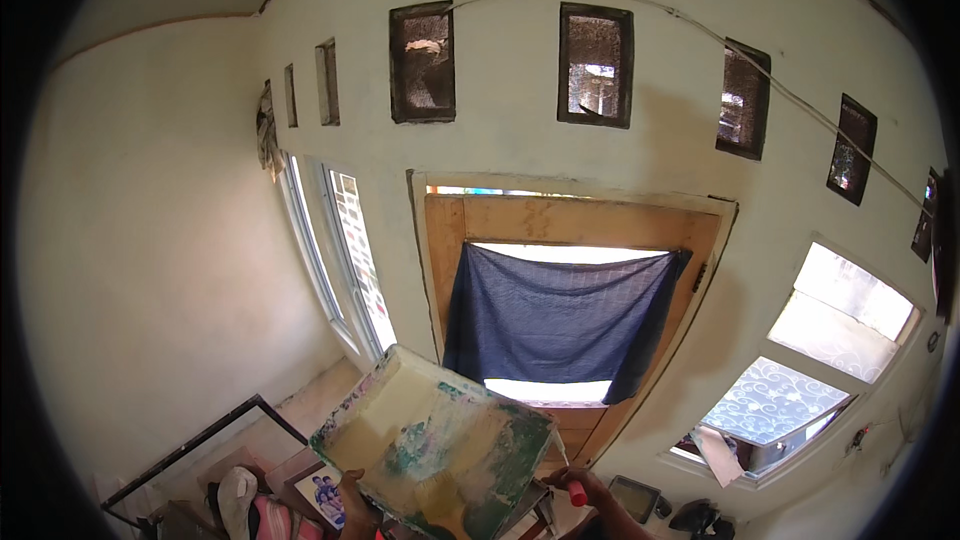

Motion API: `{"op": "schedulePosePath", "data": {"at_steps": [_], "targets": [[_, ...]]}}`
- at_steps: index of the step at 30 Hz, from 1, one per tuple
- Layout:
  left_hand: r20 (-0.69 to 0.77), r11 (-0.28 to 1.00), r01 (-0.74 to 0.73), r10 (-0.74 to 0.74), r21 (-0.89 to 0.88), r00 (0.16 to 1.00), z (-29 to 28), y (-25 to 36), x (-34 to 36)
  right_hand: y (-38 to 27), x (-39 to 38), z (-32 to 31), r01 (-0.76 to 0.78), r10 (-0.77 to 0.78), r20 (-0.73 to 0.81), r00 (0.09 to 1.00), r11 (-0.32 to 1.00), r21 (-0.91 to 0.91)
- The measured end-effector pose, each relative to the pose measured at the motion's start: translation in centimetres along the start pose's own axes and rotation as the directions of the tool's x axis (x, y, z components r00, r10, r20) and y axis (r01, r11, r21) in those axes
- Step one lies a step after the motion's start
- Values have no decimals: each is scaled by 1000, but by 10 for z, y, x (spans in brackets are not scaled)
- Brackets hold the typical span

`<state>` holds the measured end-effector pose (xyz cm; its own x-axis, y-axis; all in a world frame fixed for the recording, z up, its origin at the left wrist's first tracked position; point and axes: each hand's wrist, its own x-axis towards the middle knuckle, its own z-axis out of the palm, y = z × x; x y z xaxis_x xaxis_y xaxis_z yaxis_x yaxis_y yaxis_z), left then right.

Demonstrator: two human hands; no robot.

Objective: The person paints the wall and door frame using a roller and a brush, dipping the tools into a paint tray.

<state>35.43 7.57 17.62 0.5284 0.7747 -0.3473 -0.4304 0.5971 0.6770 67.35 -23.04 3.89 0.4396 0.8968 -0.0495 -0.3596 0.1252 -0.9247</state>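
A paint tray point(420, 435), green and smeared with cream and teal paint, is tilted in front of me at chest height. My left hand point(357, 507) is closed on its lower left edge. Lying in the tray's lower part is what looks like a paintbrush point(442, 505) with a tan handle. At the tray's right edge, my right hand point(605, 502) is wrapped round the red handle of what looks like a paint roller point(577, 493). A thin rod rises from the handle toward the tray's corner; no roller head can be made out.
Ahead is a wooden door point(560, 215) with a dark blue cloth point(565, 310) over its opening. A black frame point(185, 450), a framed photo point(325, 495) and cloths lie at lower left. A window point(780, 400) stands open at right. A cable point(790, 95) crosses the upper wall.
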Motion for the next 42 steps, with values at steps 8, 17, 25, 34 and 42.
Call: {"op": "schedulePosePath", "data": {"at_steps": [8, 17, 25, 34, 42], "targets": [[15, 999, -25, 25, -46, 1000, 30, 37, -6, -80, 27, 45, -235, 240, 45, 970, 967, -96], [-38, 952, -305, 305, 14, 951, 20, 82, -11, -90, 53, 68, -285, 314, 160, 936, 942, -176], [196, 594, -701, 691, 394, 696, -17, 106, 26, -62, 86, 38, -149, 220, 211, 952, 940, -307], [10, 862, -458, 467, 220, 884, 29, 158, -6, -61, 117, 53, 106, -61, 300, 952, 985, -134], [-101, 894, -418, 436, 159, 894, 45, 164, -9, -55, 101, 93, 5, 7, 77, 997, 988, -156]]}}
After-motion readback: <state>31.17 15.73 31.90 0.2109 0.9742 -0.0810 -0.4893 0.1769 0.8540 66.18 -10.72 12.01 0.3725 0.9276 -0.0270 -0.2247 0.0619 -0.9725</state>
